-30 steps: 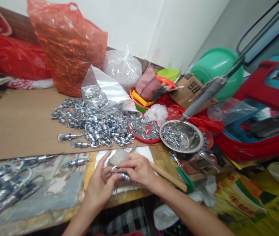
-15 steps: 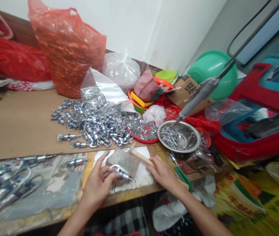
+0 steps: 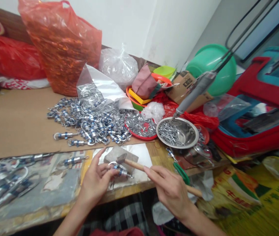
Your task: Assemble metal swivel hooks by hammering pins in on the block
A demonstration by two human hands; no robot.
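A silver and blue metal hook piece [image 3: 122,171] lies over the near edge of a grey block [image 3: 113,154], pinched by my left hand [image 3: 96,180]. My right hand [image 3: 170,186] is closed round the wooden handle of a hammer [image 3: 134,164]. The hammer's head is at the hook piece, above the block; whether they touch is unclear. White paper [image 3: 144,157] lies under the block. To the left, one similar piece [image 3: 75,160] rests on the bench.
Piles of hook pieces [image 3: 95,124] lie on cardboard [image 3: 19,121] and at the near left. Behind are a red tray [image 3: 144,137] of small metal parts and a steel bowl [image 3: 191,144] of pins. A grey tool [image 3: 193,91] slants over the bowl. Green-handled pliers [image 3: 181,173] lie at right.
The hammer's head has come down and toward me, from the block's far edge to the hook piece. My right hand has moved nearer to me. My left hand keeps its pinch.
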